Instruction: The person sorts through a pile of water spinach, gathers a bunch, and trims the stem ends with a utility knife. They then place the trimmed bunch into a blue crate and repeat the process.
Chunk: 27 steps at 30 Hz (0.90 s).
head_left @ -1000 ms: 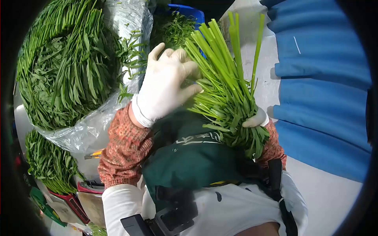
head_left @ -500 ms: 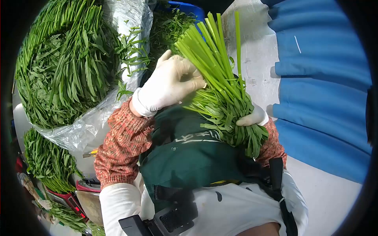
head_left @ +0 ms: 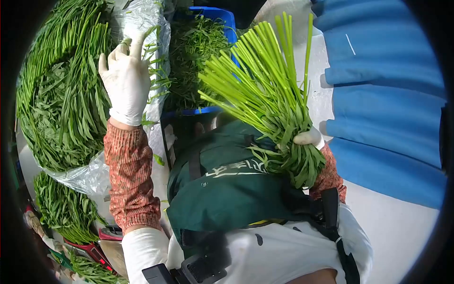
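Note:
My gloved right hand (head_left: 309,137) is wrapped round the leafy end of a bunch of water spinach (head_left: 269,80). The cut stems fan out upward and to the left, and the leaves hang over my dark green apron (head_left: 213,189). Only the right thumb and part of the palm show; the leaves cover the other fingers. My gloved left hand (head_left: 125,78) is stretched out over the right edge of a big heap of water spinach (head_left: 66,109), near clear plastic sheeting (head_left: 146,19). Its fingers are apart, and bits of green show around the fingertips.
A blue crate (head_left: 229,19) full of loose leaves and trimmings stands beyond my apron. At lower left, another pile of greens (head_left: 64,208) lies by a red scale (head_left: 90,253) with a lit display. Blue fabric (head_left: 388,109) hangs along the right side.
My left hand has left the stems and moved left to the heap, its fingers spreading. The bunch stays in my right hand, its stems now fanned wider.

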{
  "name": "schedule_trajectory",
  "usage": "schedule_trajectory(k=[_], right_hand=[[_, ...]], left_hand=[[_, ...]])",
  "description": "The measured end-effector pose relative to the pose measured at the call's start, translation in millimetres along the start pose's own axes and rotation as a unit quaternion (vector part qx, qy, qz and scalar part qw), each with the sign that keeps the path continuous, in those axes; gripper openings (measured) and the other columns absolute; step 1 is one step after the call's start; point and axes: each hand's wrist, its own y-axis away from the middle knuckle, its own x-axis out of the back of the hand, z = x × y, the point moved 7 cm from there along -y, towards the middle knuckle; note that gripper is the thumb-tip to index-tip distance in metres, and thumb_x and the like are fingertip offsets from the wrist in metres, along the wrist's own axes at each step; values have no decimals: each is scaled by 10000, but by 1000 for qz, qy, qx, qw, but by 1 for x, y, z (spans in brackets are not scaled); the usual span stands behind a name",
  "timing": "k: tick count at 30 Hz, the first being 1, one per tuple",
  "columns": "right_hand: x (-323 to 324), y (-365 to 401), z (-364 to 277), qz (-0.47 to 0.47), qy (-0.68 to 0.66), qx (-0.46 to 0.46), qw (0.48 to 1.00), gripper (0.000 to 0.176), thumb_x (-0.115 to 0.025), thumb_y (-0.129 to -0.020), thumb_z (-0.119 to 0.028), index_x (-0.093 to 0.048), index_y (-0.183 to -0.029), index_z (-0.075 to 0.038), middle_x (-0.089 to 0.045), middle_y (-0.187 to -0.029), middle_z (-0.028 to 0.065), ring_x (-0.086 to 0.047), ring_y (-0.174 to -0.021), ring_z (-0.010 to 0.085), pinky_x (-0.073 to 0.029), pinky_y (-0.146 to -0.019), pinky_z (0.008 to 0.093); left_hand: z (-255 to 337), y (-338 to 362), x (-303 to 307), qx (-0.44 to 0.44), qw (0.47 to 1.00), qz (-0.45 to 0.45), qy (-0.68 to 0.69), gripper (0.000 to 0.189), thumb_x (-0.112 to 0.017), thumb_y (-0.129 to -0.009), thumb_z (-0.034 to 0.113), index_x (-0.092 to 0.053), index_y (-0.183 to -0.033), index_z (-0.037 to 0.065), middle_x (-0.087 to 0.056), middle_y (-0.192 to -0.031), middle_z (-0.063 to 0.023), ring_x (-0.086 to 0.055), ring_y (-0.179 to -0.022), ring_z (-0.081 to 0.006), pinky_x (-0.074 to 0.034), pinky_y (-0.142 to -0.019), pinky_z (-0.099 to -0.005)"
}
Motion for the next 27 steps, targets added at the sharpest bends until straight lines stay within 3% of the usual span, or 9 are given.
schedule_trajectory(k=[2, 6, 9, 12, 16, 21, 27], right_hand=[[-5, -5, 0, 0, -2, 10, 1000, 855, -742, -737, -59, -331, -1484, 14, -497, -1409, 196, -510, -1282, 301, -443, -1049, 420], [-11, -9, -2, 0, 11, 7, 1000, 865, -750, -735, -79, -329, -1485, 14, -503, -1402, 190, -516, -1273, 298, -437, -1048, 413], [-13, -12, -4, -6, 31, 18, 999, 864, -750, -736, -79, -328, -1485, 13, -511, -1393, 182, -521, -1265, 292, -439, -1042, 408], [-21, -14, -9, -14, 46, 30, 998, 858, -749, -738, -74, -331, -1483, 10, -522, -1382, 171, -528, -1252, 278, -445, -1028, 401], [-10, -9, -7, 13, 94, 8, 995, 845, -747, -746, -67, -336, -1482, 0, -533, -1369, 157, -532, -1237, 257, -441, -1023, 391], [-14, -15, -4, -11, 91, 20, 996, 878, -753, -753, -46, -301, -1505, -23, -491, -1419, 128, -487, -1281, 231, -398, -1064, 385], [-16, -16, -4, -8, 122, 10, 992, 933, -776, -749, -55, -262, -1527, -30, -443, -1468, 106, -436, -1329, 211, -341, -1109, 378]], left_hand=[[10, 4, 7, -20, 997, 15, 78, 208, -717, -841, 127, -728, -1047, 150, -680, -1142, -19, -615, -1098, -205, -321, -1097, -439], [48, 9, 45, -87, 958, 62, 266, 195, -755, -804, 110, -710, -992, 128, -701, -1069, -22, -642, -1072, -212, -364, -1079, -451], [85, 11, 66, -121, 929, 8, 349, 262, -781, -755, 153, -698, -1003, 136, -695, -1063, -17, -604, -1131, -241, -314, -1112, -485], [99, 24, 48, -140, 915, -58, 373, 253, -789, -732, 168, -713, -972, 147, -645, -927, -3, -603, -1046, -230, -273, -1126, -534], [93, 31, 40, -101, 896, -103, 420, 226, -803, -726, 188, -726, -935, 147, -610, -855, 7, -594, -982, -230, -233, -1140, -547], [90, 37, 26, -70, 862, -161, 476, 223, -822, -722, 249, -737, -902, 146, -575, -715, 30, -577, -838, -187, -257, -1114, -512], [96, 40, 17, -7, 852, -205, 481, 147, -793, -734, 294, -726, -790, 176, -555, -663, 32, -553, -819, -206, -288, -1050, -468]])
